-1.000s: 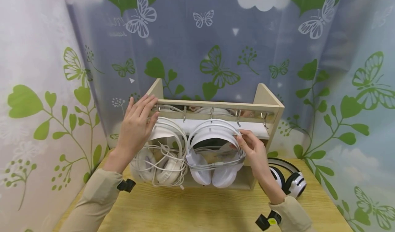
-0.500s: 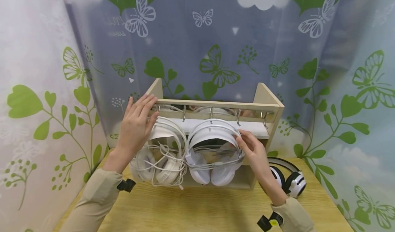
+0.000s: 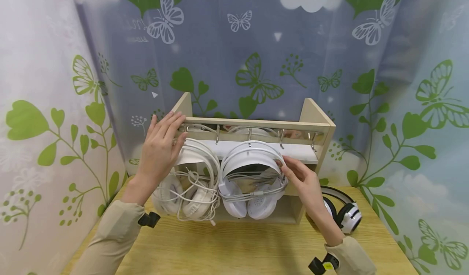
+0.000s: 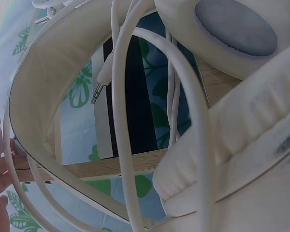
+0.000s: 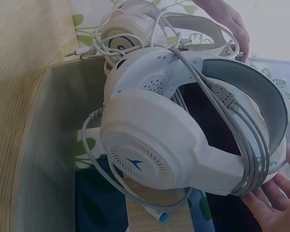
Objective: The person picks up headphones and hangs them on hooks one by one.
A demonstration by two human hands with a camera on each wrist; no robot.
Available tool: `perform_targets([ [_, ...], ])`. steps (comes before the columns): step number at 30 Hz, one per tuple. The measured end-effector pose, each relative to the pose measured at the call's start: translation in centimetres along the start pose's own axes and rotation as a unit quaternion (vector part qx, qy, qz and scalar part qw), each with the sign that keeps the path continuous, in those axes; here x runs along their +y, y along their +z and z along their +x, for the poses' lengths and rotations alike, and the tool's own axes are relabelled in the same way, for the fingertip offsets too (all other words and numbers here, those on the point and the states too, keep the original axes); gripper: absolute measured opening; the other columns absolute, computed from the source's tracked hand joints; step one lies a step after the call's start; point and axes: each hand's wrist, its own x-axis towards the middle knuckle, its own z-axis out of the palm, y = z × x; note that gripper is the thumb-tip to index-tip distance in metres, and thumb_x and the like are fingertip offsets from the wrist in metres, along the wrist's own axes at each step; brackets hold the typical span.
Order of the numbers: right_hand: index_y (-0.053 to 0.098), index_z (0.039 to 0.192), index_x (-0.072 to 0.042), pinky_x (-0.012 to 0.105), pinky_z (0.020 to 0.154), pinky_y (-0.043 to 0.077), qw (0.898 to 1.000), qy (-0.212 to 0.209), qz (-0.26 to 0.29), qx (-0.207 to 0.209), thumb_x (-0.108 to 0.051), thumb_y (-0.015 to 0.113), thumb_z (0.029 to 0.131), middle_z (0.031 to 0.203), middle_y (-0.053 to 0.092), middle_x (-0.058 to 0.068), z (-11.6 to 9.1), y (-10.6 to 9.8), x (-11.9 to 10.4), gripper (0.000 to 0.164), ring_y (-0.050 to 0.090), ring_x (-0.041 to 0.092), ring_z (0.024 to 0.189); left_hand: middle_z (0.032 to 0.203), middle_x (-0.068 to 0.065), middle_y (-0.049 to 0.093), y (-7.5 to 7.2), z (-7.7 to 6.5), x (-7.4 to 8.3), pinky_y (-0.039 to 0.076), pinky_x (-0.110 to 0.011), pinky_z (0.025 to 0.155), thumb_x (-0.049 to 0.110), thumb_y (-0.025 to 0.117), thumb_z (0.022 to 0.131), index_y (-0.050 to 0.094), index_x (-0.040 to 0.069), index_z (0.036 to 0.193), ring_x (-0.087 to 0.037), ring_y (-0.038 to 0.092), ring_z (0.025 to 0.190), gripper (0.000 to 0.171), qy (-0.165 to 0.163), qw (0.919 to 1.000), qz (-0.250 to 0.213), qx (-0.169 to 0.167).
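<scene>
My left hand point(image 3: 160, 151) rests with extended fingers on the left end of the wooden rack's top rail point(image 3: 256, 123). Just below it hang off-white headphones point(image 3: 198, 204) wrapped in loose white cable, whose bare jack plug point(image 4: 102, 79) dangles inside the headband in the left wrist view. Beside them, white headphones point(image 3: 234, 201) hang by the second and third hooks. My right hand point(image 3: 304, 185) pinches their headband at its right side, thumb in front. In the right wrist view, bundled grey cable point(image 5: 241, 140) wraps around this pair, and the fingers point(image 5: 261, 205) touch the headband's edge.
Black-and-white headphones point(image 3: 349, 218) lie on the wood-grain table point(image 3: 234, 248) right of the rack. Two hooks point(image 3: 281, 138) at the rack's right carry nothing. A patterned curtain point(image 3: 212, 35) surrounds the table at the back and sides.
The white headphones' ear cups have turned and shifted slightly left, with the right hand moving slightly along. The left hand keeps its place on the rail.
</scene>
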Motion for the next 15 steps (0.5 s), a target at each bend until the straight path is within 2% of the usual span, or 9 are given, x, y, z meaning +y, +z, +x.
perform_targets([
  [9,0.062,0.139,-0.008,0.011,0.091,0.050,0.999,-0.030,-0.024,0.015,-0.020,0.064,0.102,0.135,0.064,0.013,-0.38,-0.26,0.21,0.038,0.063,-0.002,0.109,0.145,-0.017,0.057,0.02,0.01,0.10,0.014,-0.050,0.127,0.016,0.066,0.097,0.057,0.000,0.141,-0.034,0.046,0.140,0.047,-0.004,1.0000,0.001,-0.002],
  [15,0.065,0.135,-0.008,0.013,0.092,0.051,0.999,-0.041,-0.022,0.015,-0.019,0.064,0.102,0.132,0.066,0.012,-0.60,-0.77,0.61,0.035,0.065,0.001,0.110,0.145,-0.017,0.057,0.09,0.05,0.07,0.014,-0.051,0.127,0.017,0.066,0.098,0.057,0.000,0.141,-0.034,0.046,0.140,0.047,-0.003,1.0000,0.001,0.000],
])
